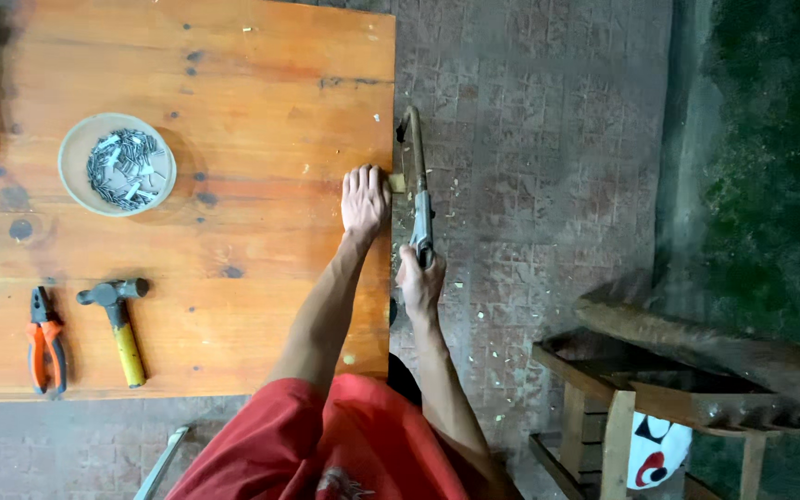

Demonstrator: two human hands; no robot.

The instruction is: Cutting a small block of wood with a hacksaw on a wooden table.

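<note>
Your left hand (364,199) lies flat, fingers spread, on the edge of the wooden table (233,93), pressing a small wooden block (397,182) that sticks out past the edge. Your right hand (418,278) is closed around the handle of one handsaw (416,176). The saw's long axis runs along the table edge, just beside your left fingertips and touching the block. On the table you have one bowl of nails (117,164), one hammer (118,324) and one pair of pliers (46,341).

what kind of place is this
Probably an outdoor or open-sided home woodworking spot: a wooden table on a paved floor, with a hammer, pliers and a bowl of nails on it.
</note>
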